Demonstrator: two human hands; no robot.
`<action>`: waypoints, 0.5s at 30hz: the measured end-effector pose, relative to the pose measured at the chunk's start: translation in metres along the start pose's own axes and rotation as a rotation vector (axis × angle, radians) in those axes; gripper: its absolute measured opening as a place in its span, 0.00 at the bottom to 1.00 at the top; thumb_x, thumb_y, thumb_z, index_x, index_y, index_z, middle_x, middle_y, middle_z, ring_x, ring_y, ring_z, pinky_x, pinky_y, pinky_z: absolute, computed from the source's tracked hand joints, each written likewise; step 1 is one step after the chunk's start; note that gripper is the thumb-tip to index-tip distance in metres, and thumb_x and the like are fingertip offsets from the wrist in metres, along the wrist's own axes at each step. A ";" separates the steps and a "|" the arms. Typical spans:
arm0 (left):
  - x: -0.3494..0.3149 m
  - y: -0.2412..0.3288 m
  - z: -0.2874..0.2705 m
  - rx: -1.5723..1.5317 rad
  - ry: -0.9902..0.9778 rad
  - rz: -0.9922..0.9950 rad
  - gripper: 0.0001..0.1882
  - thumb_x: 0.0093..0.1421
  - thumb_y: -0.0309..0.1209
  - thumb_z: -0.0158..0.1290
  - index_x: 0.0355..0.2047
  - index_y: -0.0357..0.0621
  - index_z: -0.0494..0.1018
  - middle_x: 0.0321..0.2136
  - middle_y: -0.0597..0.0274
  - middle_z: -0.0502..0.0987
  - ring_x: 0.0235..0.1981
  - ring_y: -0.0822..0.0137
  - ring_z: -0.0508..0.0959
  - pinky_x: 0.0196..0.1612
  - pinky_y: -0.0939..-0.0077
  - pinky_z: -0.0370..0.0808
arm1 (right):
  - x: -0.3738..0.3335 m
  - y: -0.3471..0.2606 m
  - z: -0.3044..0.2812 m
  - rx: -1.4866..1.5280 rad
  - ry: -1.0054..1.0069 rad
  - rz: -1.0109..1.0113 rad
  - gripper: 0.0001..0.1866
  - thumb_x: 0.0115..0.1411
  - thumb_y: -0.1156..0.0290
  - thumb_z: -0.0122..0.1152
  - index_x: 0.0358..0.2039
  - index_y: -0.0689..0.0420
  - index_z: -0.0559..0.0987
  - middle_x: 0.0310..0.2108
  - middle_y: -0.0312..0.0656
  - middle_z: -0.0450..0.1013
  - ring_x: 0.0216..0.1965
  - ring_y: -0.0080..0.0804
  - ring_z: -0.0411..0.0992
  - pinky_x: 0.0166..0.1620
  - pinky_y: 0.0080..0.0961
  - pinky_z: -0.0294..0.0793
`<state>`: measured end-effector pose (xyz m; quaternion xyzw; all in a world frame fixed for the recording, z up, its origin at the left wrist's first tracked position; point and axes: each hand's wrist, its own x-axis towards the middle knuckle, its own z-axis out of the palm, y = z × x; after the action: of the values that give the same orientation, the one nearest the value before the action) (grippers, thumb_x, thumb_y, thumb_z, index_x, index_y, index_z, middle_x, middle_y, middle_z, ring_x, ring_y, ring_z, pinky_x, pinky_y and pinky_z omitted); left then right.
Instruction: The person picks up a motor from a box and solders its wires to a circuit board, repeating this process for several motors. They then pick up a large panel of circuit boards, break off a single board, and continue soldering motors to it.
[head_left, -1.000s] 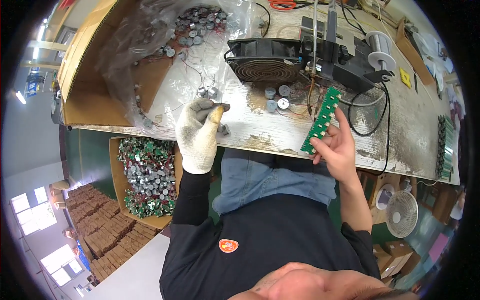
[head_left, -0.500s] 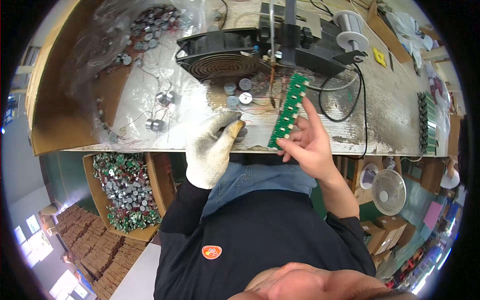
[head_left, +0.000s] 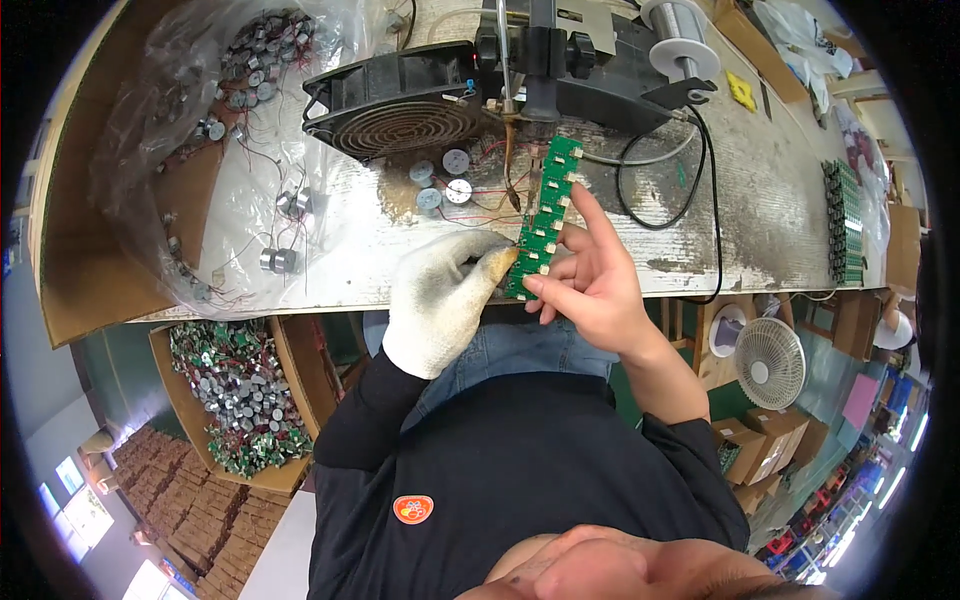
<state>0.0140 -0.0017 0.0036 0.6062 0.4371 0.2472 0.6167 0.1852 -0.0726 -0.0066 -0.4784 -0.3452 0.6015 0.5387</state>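
My right hand [head_left: 590,275] is bare and holds a long green circuit board [head_left: 548,205] tilted upright, thumb at its lower end and index finger along its right edge. Small pale components line the board. My left hand [head_left: 450,285], in a white glove with stained fingertips, pinches at the board's lower left edge. A thin red wire [head_left: 524,250] shows at its fingertips; whatever else lies inside the glove is hidden. Beyond the hands, several small round motors [head_left: 458,191] with red wires lie on the bench. A soldering tip [head_left: 513,195] points down just left of the board.
A black fan [head_left: 400,110] and a stand with a solder wire spool [head_left: 680,35] stand behind. Plastic-wrapped motors [head_left: 285,260] lie at left. Stacked boards [head_left: 845,225] sit at the right. A carton of parts [head_left: 240,390] is below the bench's left edge.
My left hand has come up against the lower end of the circuit board, where there was a gap before. The whole bench scene has shifted left in view.
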 end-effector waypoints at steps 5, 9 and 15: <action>0.000 0.000 0.001 0.216 0.039 0.160 0.08 0.61 0.27 0.53 0.35 0.33 0.76 0.27 0.58 0.76 0.29 0.73 0.76 0.34 0.78 0.73 | 0.000 0.003 0.001 0.025 0.001 -0.009 0.49 0.55 0.85 0.58 0.69 0.51 0.39 0.45 0.49 0.68 0.28 0.26 0.75 0.26 0.18 0.75; -0.001 -0.010 0.005 0.062 0.113 0.045 0.09 0.61 0.29 0.54 0.35 0.33 0.74 0.28 0.61 0.76 0.30 0.75 0.75 0.34 0.79 0.73 | 0.002 -0.003 0.001 0.032 0.017 -0.010 0.49 0.55 0.85 0.58 0.69 0.52 0.39 0.45 0.49 0.68 0.28 0.27 0.75 0.26 0.18 0.75; 0.002 0.003 0.004 -0.341 0.097 -0.132 0.10 0.62 0.29 0.54 0.36 0.32 0.72 0.30 0.59 0.77 0.29 0.74 0.76 0.33 0.80 0.74 | 0.003 -0.003 0.001 0.044 0.038 -0.031 0.45 0.55 0.89 0.55 0.67 0.56 0.43 0.52 0.56 0.66 0.28 0.30 0.77 0.24 0.19 0.77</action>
<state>0.0187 -0.0016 0.0056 0.4501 0.4569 0.3055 0.7038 0.1854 -0.0692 -0.0042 -0.4723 -0.3289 0.5912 0.5650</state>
